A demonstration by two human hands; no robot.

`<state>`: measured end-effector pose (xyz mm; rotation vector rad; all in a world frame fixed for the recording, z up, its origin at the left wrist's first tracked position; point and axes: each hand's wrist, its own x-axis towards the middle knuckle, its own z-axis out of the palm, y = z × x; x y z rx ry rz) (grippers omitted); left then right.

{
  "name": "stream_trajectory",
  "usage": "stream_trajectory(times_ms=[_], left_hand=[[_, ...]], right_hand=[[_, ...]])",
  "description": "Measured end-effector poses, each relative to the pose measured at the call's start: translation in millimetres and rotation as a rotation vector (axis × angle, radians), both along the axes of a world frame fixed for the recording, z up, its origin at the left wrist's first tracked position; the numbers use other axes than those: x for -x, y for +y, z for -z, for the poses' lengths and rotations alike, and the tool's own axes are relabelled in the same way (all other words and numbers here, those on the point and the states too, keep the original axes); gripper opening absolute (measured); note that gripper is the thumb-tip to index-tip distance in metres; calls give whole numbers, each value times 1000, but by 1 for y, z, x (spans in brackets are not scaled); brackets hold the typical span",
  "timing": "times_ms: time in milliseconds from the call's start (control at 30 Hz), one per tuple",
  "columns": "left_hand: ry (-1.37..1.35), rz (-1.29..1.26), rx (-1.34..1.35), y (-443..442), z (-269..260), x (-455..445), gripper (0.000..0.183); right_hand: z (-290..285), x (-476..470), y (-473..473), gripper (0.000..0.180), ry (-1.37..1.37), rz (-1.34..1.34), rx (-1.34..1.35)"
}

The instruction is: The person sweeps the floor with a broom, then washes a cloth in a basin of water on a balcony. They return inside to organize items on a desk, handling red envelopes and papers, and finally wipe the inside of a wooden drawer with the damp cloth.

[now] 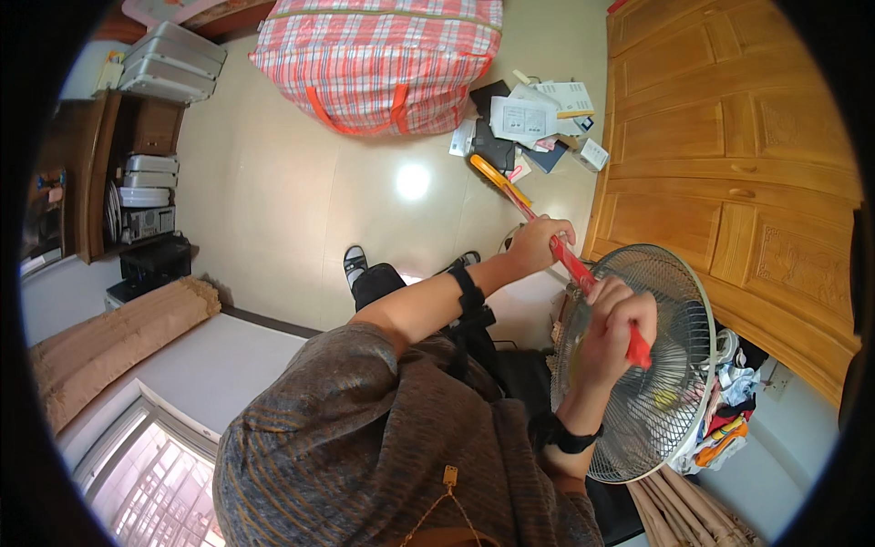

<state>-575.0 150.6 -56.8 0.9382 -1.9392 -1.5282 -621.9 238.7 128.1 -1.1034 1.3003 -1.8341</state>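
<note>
A broom with a red handle slants from the lower right up to its yellow-orange head. My left hand grips the handle at about its middle, nearer the head. Closed round the upper end of the handle is my right hand, with a red tip sticking out below it. The broom head is by the near edge of a pile of papers and dark folders on the tiled floor. Its bristles are mostly hidden beneath it.
A large red plaid bag lies beyond the floor's middle. Close by on the right stands a fan with a wire guard, before a wooden cabinet. A small white box sits by the papers. Dark shelving and a rolled curtain are at left.
</note>
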Motion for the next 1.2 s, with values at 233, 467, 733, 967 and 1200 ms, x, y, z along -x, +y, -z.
stream_trajectory(times_ms=[233, 467, 733, 967, 1200], left_hand=[[147, 430, 176, -9, -86, -25, 56], [-39, 467, -385, -93, -179, -157, 17], [386, 698, -518, -139, -327, -238, 28], [553, 1517, -892, -178, -384, -191, 22], [1157, 1435, -1308, -167, -391, -129, 38]], right_hand=[[-15, -5, 3, 14, 132, 295, -253], [-42, -6, -47, 29, -6, 655, -10], [-76, -6, -87, 19, 3, 979, -83], [-88, 95, -168, 35, 91, 1112, 119], [-14, 273, -209, 29, 162, 1309, -38]])
